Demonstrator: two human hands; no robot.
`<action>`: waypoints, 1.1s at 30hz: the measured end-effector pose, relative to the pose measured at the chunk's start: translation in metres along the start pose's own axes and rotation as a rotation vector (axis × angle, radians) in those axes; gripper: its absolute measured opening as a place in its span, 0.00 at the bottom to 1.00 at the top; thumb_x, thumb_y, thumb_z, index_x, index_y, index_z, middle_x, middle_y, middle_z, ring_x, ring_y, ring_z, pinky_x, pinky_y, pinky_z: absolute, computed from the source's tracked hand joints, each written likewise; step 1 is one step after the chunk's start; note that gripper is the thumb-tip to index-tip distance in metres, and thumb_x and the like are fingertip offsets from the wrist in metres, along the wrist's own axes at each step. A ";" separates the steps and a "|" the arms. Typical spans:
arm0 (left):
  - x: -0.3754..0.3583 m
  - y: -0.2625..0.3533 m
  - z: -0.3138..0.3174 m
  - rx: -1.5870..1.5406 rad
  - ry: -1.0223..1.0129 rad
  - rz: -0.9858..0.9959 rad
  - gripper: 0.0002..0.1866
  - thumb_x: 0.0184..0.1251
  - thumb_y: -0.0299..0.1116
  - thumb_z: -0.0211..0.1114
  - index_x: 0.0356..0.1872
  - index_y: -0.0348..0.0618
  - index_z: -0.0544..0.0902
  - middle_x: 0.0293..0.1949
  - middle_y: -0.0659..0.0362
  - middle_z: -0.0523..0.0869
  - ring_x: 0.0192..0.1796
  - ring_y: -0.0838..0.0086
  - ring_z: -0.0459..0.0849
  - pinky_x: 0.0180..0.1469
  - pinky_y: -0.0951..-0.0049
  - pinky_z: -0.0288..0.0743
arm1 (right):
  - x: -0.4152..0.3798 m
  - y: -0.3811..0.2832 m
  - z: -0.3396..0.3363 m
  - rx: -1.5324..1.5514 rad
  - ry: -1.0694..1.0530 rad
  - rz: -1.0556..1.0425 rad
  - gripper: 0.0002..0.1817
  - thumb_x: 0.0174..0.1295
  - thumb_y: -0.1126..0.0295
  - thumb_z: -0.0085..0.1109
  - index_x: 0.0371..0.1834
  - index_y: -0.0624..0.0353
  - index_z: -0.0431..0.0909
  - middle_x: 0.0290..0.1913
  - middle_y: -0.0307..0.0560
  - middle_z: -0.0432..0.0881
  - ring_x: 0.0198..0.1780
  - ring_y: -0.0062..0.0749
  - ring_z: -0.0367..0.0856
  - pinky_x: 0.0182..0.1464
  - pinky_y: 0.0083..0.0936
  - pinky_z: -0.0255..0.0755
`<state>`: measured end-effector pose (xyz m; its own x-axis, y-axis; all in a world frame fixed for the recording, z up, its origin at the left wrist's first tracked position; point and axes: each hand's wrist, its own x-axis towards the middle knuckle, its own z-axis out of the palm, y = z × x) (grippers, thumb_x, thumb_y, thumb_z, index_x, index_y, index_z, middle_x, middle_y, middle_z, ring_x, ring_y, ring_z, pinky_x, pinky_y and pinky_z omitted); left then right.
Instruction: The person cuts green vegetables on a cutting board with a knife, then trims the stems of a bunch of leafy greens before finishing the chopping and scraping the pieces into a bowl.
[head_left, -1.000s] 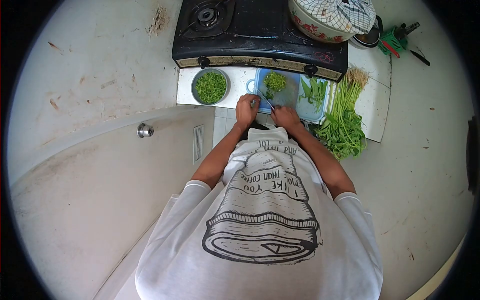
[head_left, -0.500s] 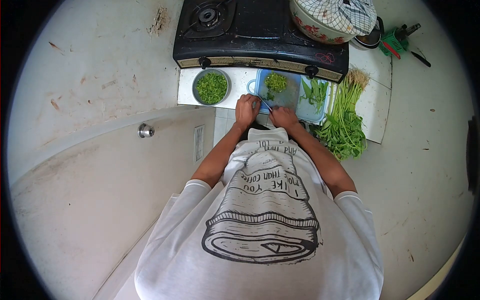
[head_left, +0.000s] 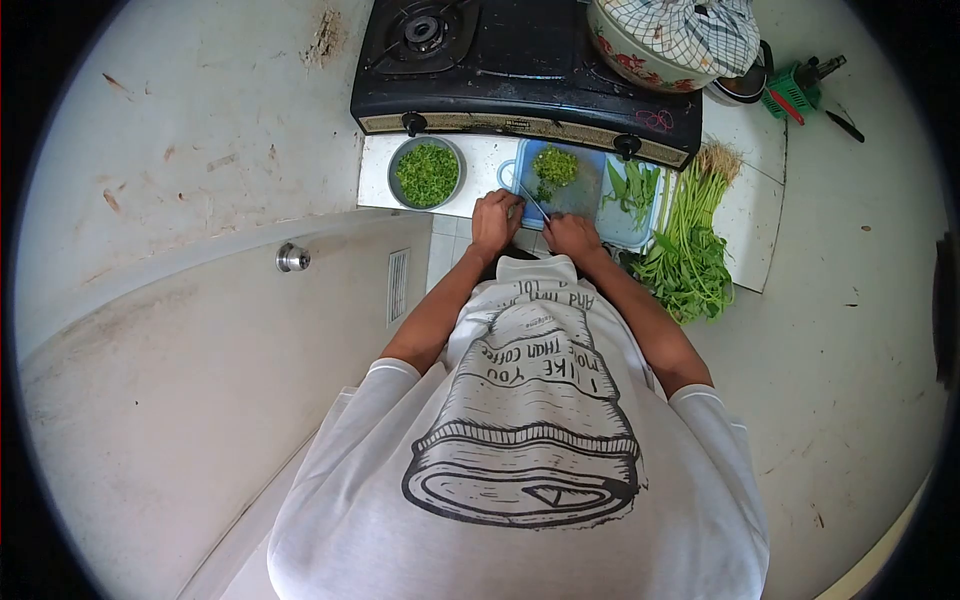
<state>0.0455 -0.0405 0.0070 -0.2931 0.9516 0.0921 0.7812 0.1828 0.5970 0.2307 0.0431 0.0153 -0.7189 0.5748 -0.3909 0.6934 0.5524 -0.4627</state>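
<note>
My right hand (head_left: 572,237) is closed around the handle of a knife, at the near edge of a blue cutting board (head_left: 590,215). The knife blade (head_left: 534,202) points up and left across the board's lower left part. My left hand (head_left: 496,222) is closed beside the blade tip, and what its fingers pinch is too small to name. Chopped greens (head_left: 555,167) lie in a small heap on the board, with darker bits below. Loose green leaves (head_left: 632,188) rest on the board's right side. To the left, a grey bowl (head_left: 459,186) holds chopped greens.
A black gas stove (head_left: 530,90) spans the counter behind the board. On it sits a floral pot (head_left: 640,66) under a checked cloth. Long-stemmed greens (head_left: 690,230) lie right of the board. Farther right are a green basket (head_left: 806,97) and another knife (head_left: 845,126).
The view has shifted slightly, so the counter things appear a little to the right. Both hands stay at the board's near edge, with the knife still in my right hand.
</note>
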 end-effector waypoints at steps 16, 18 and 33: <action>0.001 -0.003 0.001 -0.090 0.021 -0.078 0.06 0.62 0.30 0.72 0.37 0.41 0.91 0.34 0.51 0.88 0.38 0.59 0.86 0.44 0.61 0.79 | -0.003 0.002 0.006 -0.032 0.010 -0.082 0.20 0.71 0.56 0.53 0.39 0.64 0.83 0.34 0.66 0.87 0.38 0.61 0.89 0.45 0.54 0.82; 0.002 -0.002 -0.001 -0.067 0.000 -0.048 0.06 0.62 0.30 0.72 0.36 0.41 0.90 0.34 0.51 0.88 0.39 0.58 0.85 0.45 0.59 0.78 | -0.003 0.000 0.004 -0.036 -0.011 -0.069 0.21 0.72 0.56 0.53 0.39 0.65 0.83 0.34 0.66 0.87 0.38 0.61 0.89 0.45 0.54 0.82; -0.001 -0.002 -0.006 0.059 0.000 0.076 0.06 0.61 0.31 0.73 0.38 0.44 0.91 0.37 0.56 0.89 0.41 0.59 0.86 0.46 0.58 0.76 | 0.005 0.002 0.009 -0.031 -0.012 0.005 0.20 0.71 0.56 0.52 0.39 0.64 0.85 0.35 0.64 0.88 0.39 0.60 0.90 0.49 0.52 0.82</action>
<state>0.0409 -0.0429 0.0101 -0.2318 0.9634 0.1348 0.8320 0.1246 0.5406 0.2280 0.0418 0.0049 -0.7157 0.5708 -0.4025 0.6981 0.5681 -0.4358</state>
